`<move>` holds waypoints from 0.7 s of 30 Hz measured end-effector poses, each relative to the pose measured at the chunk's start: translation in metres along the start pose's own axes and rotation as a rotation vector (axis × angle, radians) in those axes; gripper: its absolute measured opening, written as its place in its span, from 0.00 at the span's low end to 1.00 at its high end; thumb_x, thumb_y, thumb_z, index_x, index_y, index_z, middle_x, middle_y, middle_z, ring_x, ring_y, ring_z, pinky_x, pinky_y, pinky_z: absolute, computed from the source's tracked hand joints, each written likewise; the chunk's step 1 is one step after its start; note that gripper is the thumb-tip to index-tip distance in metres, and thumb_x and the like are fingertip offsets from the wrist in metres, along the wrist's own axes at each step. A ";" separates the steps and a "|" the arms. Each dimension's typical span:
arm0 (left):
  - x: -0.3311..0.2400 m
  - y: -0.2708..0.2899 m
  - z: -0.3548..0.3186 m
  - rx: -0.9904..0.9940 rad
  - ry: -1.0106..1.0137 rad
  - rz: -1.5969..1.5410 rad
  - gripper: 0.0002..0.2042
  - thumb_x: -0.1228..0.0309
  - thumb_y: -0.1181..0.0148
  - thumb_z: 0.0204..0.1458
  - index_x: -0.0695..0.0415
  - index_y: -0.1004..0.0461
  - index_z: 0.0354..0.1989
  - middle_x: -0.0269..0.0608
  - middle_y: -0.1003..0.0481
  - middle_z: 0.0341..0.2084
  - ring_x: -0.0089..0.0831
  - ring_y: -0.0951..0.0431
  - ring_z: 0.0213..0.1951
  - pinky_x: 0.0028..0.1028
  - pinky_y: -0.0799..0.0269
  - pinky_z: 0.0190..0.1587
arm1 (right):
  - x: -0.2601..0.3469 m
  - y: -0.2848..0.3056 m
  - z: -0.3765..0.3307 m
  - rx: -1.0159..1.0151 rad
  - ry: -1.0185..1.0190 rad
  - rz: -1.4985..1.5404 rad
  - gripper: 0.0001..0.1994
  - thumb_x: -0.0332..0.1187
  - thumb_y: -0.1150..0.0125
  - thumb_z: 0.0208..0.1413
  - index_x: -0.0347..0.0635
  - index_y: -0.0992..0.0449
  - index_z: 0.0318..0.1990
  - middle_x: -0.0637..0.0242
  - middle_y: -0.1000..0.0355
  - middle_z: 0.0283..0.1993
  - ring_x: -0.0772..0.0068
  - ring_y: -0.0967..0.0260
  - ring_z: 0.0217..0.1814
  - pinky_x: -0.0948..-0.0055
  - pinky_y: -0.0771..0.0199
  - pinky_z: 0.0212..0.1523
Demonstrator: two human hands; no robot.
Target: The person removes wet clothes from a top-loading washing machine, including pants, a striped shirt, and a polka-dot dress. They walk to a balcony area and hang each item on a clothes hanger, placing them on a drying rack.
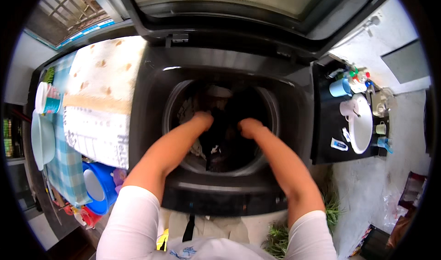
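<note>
Both my arms reach down into the drum (pixel 275 117) of a dark top-loading washing machine (pixel 225 186). My left hand (pixel 202 121) is closed on black clothing (pixel 225 127) at the drum's middle. Across from it, my right hand (pixel 251 128) also grips the black clothing, its fingertips partly lost in the dark fabric. Around the hands lie patterned light clothing (pixel 186 111) on the left and a pale brownish piece (pixel 218 92) at the back. The folds deeper in the drum are too dark to tell apart.
The machine's lid (pixel 257 26) stands raised behind the drum. On the left are a towel-covered surface (pixel 103 76), a white tub (pixel 46 97) and a blue basin (pixel 108 186). At right, a black counter (pixel 326 122) carries a white sink (pixel 363 127), a blue cup (pixel 339 88) and a tube (pixel 339 144).
</note>
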State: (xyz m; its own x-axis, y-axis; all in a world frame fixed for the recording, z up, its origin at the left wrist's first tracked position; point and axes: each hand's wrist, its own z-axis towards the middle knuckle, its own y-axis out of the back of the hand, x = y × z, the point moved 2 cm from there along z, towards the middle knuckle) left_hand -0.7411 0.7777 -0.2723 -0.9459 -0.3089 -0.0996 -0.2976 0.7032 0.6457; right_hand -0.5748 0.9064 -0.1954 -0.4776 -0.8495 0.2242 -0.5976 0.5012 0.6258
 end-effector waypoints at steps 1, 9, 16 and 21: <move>0.006 -0.015 0.028 0.031 0.023 -0.006 0.17 0.66 0.40 0.52 0.51 0.22 0.51 0.44 0.27 0.53 0.46 0.27 0.56 0.42 0.26 0.51 | 0.005 -0.009 0.029 0.039 -0.054 0.017 0.16 0.32 0.39 0.47 0.45 0.19 0.46 0.54 0.23 0.49 0.51 0.27 0.53 0.58 0.27 0.53; 0.032 -0.104 0.125 -0.162 0.083 -0.127 0.21 0.63 0.36 0.49 0.52 0.23 0.53 0.45 0.25 0.51 0.45 0.25 0.53 0.42 0.26 0.50 | 0.021 -0.140 0.159 -0.485 -0.006 0.387 0.35 0.47 0.33 0.46 0.38 0.32 0.60 0.46 0.32 0.59 0.45 0.28 0.54 0.55 0.27 0.55; 0.008 -0.099 0.110 0.076 0.033 -0.083 0.24 0.61 0.32 0.46 0.53 0.24 0.54 0.45 0.23 0.49 0.43 0.23 0.51 0.42 0.25 0.50 | 0.004 -0.114 0.151 0.318 -0.054 0.649 0.43 0.43 0.29 0.43 0.40 0.41 0.68 0.50 0.40 0.67 0.49 0.27 0.51 0.57 0.23 0.49; 0.000 0.034 -0.020 0.265 -0.226 0.015 0.30 0.54 0.30 0.44 0.54 0.25 0.55 0.46 0.22 0.47 0.43 0.22 0.49 0.41 0.26 0.51 | 0.004 0.043 0.009 0.168 0.091 0.482 0.37 0.41 0.32 0.40 0.37 0.33 0.62 0.53 0.30 0.57 0.57 0.25 0.46 0.64 0.22 0.44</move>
State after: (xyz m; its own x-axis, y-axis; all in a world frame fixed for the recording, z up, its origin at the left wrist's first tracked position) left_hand -0.7487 0.7887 -0.2347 -0.9463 -0.1683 -0.2762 -0.2787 0.8576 0.4323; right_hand -0.6082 0.9263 -0.1741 -0.6708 -0.5230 0.5258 -0.4224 0.8522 0.3088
